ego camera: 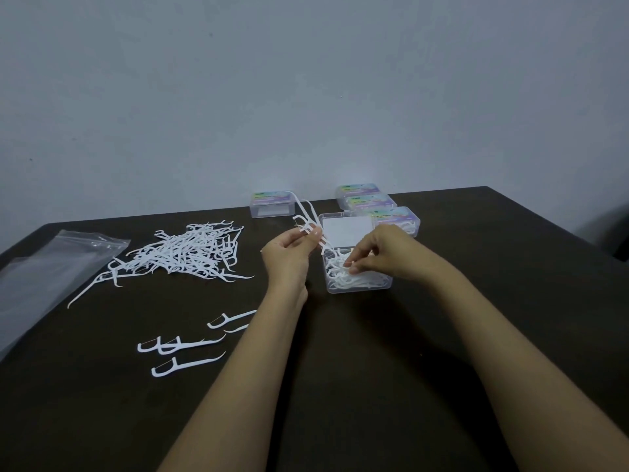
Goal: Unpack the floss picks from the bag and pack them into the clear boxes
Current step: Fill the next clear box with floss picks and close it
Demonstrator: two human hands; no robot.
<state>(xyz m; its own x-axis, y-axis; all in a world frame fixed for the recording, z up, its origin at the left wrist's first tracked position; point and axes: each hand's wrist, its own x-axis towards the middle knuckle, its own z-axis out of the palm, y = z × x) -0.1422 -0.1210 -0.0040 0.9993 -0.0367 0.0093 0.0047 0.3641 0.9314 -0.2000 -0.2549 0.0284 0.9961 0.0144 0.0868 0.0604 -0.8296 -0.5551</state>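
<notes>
While my left hand (292, 247) pinches a few floss picks (307, 212) upright, my right hand (383, 252) dips into the open clear box (340, 290).
Both my forearms reach from the near edge across the dark desk (340, 369), with a plain grey wall (306, 97) behind the far edge. My right thumb and forefinger pinch one of the boxed picks (354, 281); the box sits mid-desk, just right of my left hand. A pile of picks (190, 253) lies left of both hands, the bag (51, 267) at the left edge, loose picks (183, 345) nearer me, and closed boxes (272, 206) along the far edge.
</notes>
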